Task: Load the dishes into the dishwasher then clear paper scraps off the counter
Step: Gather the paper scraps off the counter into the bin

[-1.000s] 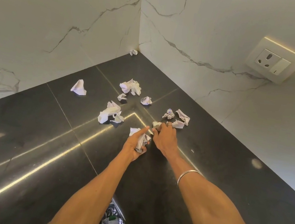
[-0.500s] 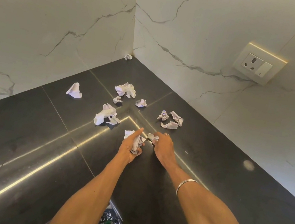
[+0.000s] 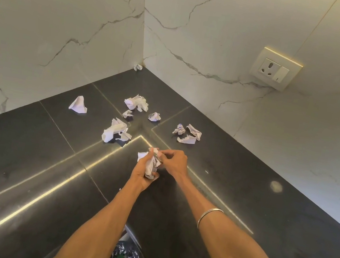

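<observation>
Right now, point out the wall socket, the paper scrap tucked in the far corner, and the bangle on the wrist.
wall socket (image 3: 275,70): head view, on its faceplate beside the pin holes.
corner paper scrap (image 3: 138,67): head view, on its crumpled middle.
bangle (image 3: 209,216): head view, on the band crossing the right forearm.

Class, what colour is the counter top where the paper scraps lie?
Black, glossy, with thin seams: the counter top, seen in the head view.
</observation>
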Motion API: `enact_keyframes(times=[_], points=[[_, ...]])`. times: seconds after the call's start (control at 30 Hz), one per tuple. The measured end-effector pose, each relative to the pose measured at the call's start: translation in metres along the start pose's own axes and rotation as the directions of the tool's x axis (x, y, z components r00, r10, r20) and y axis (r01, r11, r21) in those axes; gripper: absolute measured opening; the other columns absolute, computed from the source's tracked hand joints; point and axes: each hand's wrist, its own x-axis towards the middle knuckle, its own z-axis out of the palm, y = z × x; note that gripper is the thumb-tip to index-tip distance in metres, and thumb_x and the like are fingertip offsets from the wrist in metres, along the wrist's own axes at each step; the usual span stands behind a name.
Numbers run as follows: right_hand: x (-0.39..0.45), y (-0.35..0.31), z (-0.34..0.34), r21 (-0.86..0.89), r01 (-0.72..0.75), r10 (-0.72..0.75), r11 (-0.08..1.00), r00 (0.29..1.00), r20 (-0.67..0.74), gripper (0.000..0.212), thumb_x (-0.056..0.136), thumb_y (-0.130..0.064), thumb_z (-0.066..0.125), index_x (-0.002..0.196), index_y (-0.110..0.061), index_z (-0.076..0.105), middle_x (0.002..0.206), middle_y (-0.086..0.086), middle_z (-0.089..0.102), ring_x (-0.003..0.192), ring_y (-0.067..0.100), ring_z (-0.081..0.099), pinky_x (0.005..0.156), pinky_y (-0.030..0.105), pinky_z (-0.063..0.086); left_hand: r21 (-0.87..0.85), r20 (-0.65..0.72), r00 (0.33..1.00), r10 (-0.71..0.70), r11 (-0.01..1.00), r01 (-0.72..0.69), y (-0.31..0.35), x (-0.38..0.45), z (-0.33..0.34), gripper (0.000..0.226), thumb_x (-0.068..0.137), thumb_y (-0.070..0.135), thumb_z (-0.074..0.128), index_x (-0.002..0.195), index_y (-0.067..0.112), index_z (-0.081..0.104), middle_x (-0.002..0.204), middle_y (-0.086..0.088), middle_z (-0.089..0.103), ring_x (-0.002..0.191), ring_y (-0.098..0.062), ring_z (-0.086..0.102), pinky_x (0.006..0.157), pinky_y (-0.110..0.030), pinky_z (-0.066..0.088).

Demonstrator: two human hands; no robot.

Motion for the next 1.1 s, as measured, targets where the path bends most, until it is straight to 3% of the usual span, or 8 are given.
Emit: enact_keyframes(times=[0.17, 0.27, 0.47, 0.63, 0.77, 0.87, 0.97, 1.1], points=[[-0.012, 0.004, -0.002, -0.095, -0.003, 0.016, 0.995, 0.99, 0.137, 0.016, 0.084, -0.021, 0.076, 0.099, -0.016, 0.079, 0.088, -0.003, 0.076, 0.068, -0.004, 0.063, 0.061, 0.005, 0.044, -0.071, 0.013, 1.0, -0.016, 0.997, 0.017, -0.005, -0.01, -0.009, 0.027, 0.084, 0.035, 0.072, 0.104, 0.018, 0.066, 0.081, -0.002, 0.065, 0.055, -0.011, 0.057, 0.037, -0.017, 0.033], [-0.012, -0.003, -0.008, -0.201, 0.042, 0.001, 0.979, 0.978, 0.207, 0.017, 0.085, -0.014, 0.072, 0.101, -0.017, 0.079, 0.094, 0.001, 0.076, 0.081, 0.01, 0.068, 0.071, 0.017, 0.049, -0.049, -0.029, 0.999, -0.024, 0.999, 0.022, -0.006, -0.011, -0.005, 0.014, 0.086, 0.024, 0.069, 0.092, 0.014, 0.061, 0.075, -0.005, 0.064, 0.051, -0.011, 0.057, 0.034, -0.016, 0.032], [-0.022, 0.013, -0.003, -0.024, -0.076, 0.076, 0.997, 0.997, -0.006, 0.028, 0.074, -0.022, 0.084, 0.091, -0.018, 0.062, 0.084, -0.001, 0.066, 0.069, 0.014, 0.069, 0.066, 0.035, 0.06, -0.024, -0.033, 0.999, 0.0, 1.0, 0.0, -0.008, -0.007, -0.002, 0.008, 0.081, 0.016, 0.066, 0.082, 0.016, 0.058, 0.072, -0.006, 0.059, 0.053, -0.014, 0.056, 0.035, -0.016, 0.031], [-0.032, 0.026, 0.001, 0.138, -0.126, 0.135, 0.982, 0.989, -0.06, 0.004, 0.096, -0.015, 0.059, 0.098, -0.013, 0.062, 0.087, 0.006, 0.068, 0.068, 0.019, 0.072, 0.066, 0.041, 0.062, -0.041, -0.048, 0.999, -0.017, 0.999, 0.015, -0.005, -0.003, 0.001, 0.01, 0.084, 0.012, 0.063, 0.077, 0.013, 0.055, 0.065, -0.006, 0.058, 0.048, -0.015, 0.051, 0.033, -0.016, 0.031], [-0.027, 0.042, -0.001, 0.015, -0.164, 0.165, 0.986, 0.983, -0.085, 0.021, 0.095, -0.001, 0.048, 0.095, -0.018, 0.06, 0.087, 0.006, 0.066, 0.062, 0.018, 0.067, 0.066, 0.046, 0.059, 0.007, -0.118, 0.993, -0.019, 1.0, 0.02, -0.005, 0.008, 0.009, 0.013, 0.076, 0.016, 0.071, 0.081, 0.013, 0.059, 0.069, -0.006, 0.058, 0.047, -0.015, 0.05, 0.035, -0.018, 0.03], [-0.02, 0.05, -0.006, -0.072, -0.133, 0.123, 0.988, 0.983, -0.135, 0.034, 0.089, 0.009, 0.045, 0.1, -0.02, 0.06, 0.095, 0.002, 0.063, 0.08, 0.018, 0.065, 0.073, 0.041, 0.058, 0.013, -0.139, 0.99, -0.03, 0.999, 0.032, -0.002, 0.017, 0.018, 0.016, 0.072, 0.016, 0.074, 0.081, 0.014, 0.06, 0.07, -0.006, 0.058, 0.049, -0.016, 0.05, 0.036, -0.018, 0.031], [-0.012, 0.05, -0.015, -0.167, -0.089, 0.062, 0.982, 0.985, -0.163, 0.045, 0.083, 0.014, 0.04, 0.111, -0.014, 0.061, 0.102, 0.002, 0.059, 0.093, 0.014, 0.056, 0.076, 0.024, 0.046, -0.013, -0.151, 0.988, -0.026, 1.0, 0.025, 0.002, 0.029, 0.025, 0.015, 0.073, 0.015, 0.073, 0.079, 0.014, 0.059, 0.066, -0.006, 0.059, 0.051, -0.016, 0.049, 0.036, -0.017, 0.03], [0.006, 0.042, -0.033, -0.261, -0.077, 0.026, 0.962, 0.981, -0.19, 0.054, 0.082, 0.011, 0.042, 0.125, -0.02, 0.052, 0.115, 0.001, 0.05, 0.099, 0.017, 0.05, 0.079, 0.027, 0.037, -0.028, -0.185, 0.983, -0.005, 1.0, 0.0, 0.009, 0.042, 0.035, 0.012, 0.076, 0.013, 0.07, 0.075, 0.014, 0.058, 0.06, -0.005, 0.06, 0.05, -0.017, 0.047, 0.037, -0.016, 0.029]])
